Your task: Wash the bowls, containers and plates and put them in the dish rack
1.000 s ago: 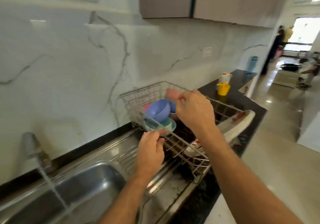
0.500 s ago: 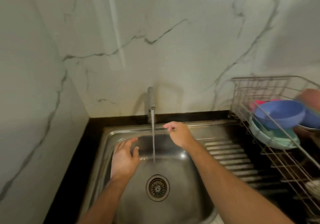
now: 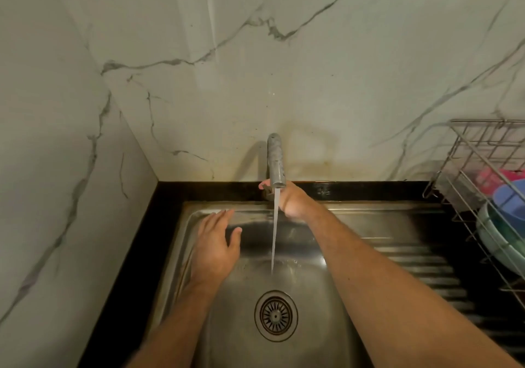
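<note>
The left hand point(image 3: 216, 249) is being held spread over the sink point(image 3: 355, 225), while the right hand point(image 3: 292, 201), its finger state untellable, is being kept behind the running tap point(image 3: 275, 163).

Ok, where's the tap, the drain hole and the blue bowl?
Tap point(image 3: 275, 163): head view, on its metal spout above the water stream.
Drain hole point(image 3: 275, 315): head view, on the middle of the strainer.
Blue bowl point(image 3: 510, 201): head view, on its outer side inside the rack.

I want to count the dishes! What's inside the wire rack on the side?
The dish rack holds a blue bowl, a pale green dish under it and something pink behind. The picture's edge hides the rest.
</note>
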